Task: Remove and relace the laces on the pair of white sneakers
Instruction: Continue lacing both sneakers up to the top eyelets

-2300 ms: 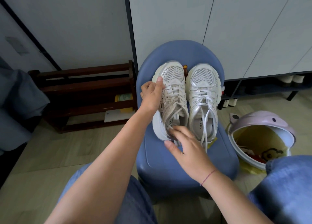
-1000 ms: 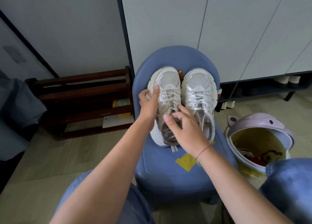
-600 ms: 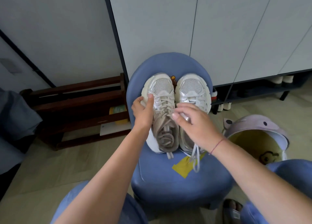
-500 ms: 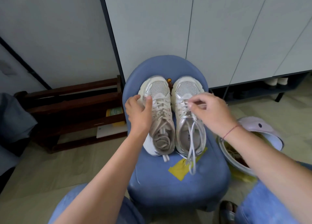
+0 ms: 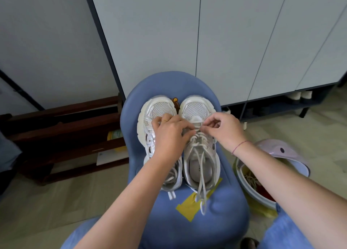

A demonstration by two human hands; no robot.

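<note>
The two white sneakers sat side by side on a blue chair (image 5: 225,215), toes pointing away from the person, the left sneaker (image 5: 158,109) just beside the right sneaker (image 5: 195,109). The left hand (image 5: 169,134) lay palm down across the left sneaker, wrist over its opening, a ring (image 5: 164,120) showing on one finger. Its fingers (image 5: 180,125) reached sideways onto the lowest rows of the right sneaker's lace (image 5: 201,173); whether they gripped it or only touched it could not be told. The right hand (image 5: 223,130) came in from the other side, wrist raised and bent. Its fingers (image 5: 210,125) were curled, with thumb and forefinger pinching the lace near the toe end. The loose lace ends trailed back over the heel onto the seat, across a patch of yellow tape (image 5: 187,207). A round bin (image 5: 293,155) stood on the floor beside the chair.
</note>
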